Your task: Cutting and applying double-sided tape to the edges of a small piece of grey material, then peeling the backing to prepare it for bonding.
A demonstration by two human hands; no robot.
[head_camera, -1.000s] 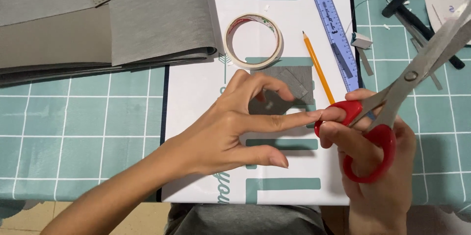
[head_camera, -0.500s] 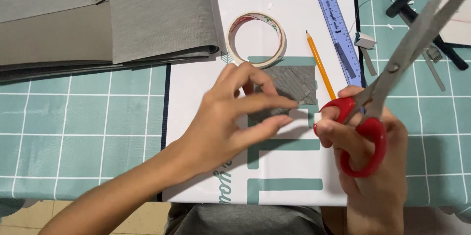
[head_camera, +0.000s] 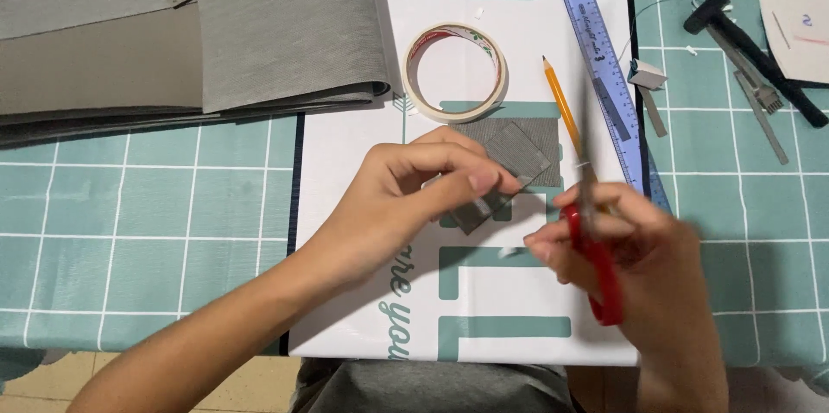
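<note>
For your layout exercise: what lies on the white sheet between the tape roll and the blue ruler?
In the head view, a yellow pencil lies between the tape roll and the blue ruler, apart from the roll.

Two bare forearms come into the head view, with no sleeve, cuff or glove on either one. The left forearm enters from about seven o'clock and runs long and slim up to the left hand (head_camera: 406, 197) — no watch, no bracelet, no ring on any finger that shows. Its fingernails are short and plain, without polish. The right hand (head_camera: 643, 266) comes up from about five o'clock; it is smeared by motion blur, so its nails and knuckles cannot be made out, yet the wrist below it looks bare too. At six o'clock, along the bottom edge, a strip of grey cloth shows — the person's clothing, plain and unpatterned
</note>
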